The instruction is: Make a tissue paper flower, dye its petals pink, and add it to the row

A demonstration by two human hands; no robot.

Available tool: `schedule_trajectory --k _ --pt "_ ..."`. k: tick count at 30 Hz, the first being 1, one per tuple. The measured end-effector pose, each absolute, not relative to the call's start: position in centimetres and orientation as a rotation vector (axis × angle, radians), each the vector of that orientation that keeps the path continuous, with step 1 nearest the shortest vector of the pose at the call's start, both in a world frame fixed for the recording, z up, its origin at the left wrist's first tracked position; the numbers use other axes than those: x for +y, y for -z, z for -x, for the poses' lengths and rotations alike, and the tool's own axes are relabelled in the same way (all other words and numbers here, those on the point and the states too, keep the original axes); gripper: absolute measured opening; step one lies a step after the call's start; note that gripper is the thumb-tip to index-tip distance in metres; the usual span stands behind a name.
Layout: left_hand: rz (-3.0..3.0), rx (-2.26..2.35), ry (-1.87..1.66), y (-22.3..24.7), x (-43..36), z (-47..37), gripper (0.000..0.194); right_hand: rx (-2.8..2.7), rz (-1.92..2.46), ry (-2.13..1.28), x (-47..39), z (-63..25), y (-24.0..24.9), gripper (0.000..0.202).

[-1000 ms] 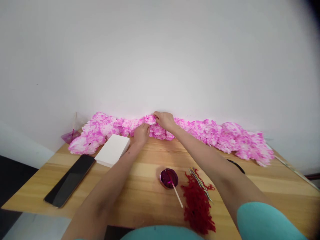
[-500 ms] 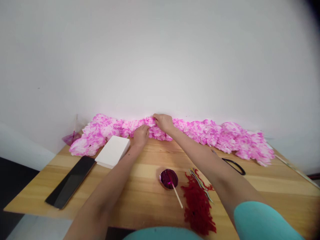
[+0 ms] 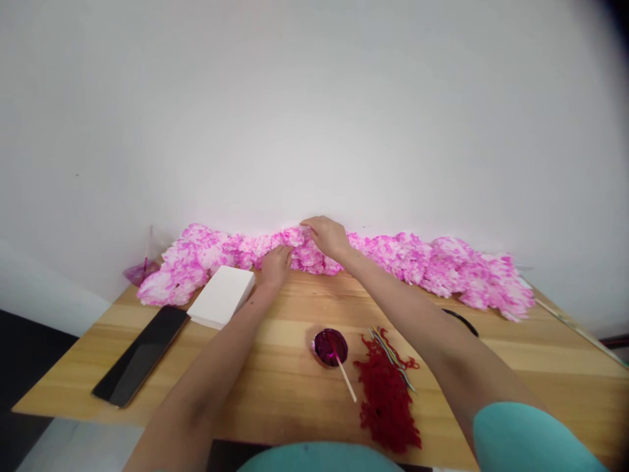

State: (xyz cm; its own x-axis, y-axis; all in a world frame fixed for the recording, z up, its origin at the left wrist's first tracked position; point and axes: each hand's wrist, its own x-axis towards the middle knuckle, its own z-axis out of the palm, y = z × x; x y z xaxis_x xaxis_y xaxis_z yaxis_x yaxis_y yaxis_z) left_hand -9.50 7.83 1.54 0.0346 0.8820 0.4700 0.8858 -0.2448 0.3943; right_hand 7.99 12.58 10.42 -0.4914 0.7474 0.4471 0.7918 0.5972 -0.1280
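Observation:
A long row of ruffled pink-and-white flowers [image 3: 398, 257], perhaps of tissue paper, lies against the wall at the back of the table. My left hand [image 3: 276, 265] is closed on its front edge, left of the middle, with the fingertips sunk among the petals. Just to the right and higher, my right hand [image 3: 327, 236] curls its fingers over the top of the row. What exactly lies between the fingers of each hand is partly hidden.
Before me on the wooden table [image 3: 295, 393] are a bowl of dark purple liquid [image 3: 327, 347] with a stick [image 3: 347, 380], red yarn-like strands [image 3: 388, 406] and thin wires [image 3: 390, 354]. Left are a white box [image 3: 223, 295] and a phone [image 3: 140, 357]. A black loop [image 3: 462, 321] lies right.
My right hand has shifted slightly right and up along the flowers, its fingers a little less bunched. My left hand stays nearly in place.

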Motion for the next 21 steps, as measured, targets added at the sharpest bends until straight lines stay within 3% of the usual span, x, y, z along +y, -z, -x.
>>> schedule_trajectory --k 11,21 --pt "2.038 -2.005 1.506 -4.3 7.5 10.3 0.021 -2.183 1.117 -0.109 7.7 -13.3 -8.2 0.025" --pt "2.096 -2.108 1.265 -6.0 8.8 10.4 0.027 -2.458 1.238 -0.293 6.3 -13.4 -4.0 0.028"
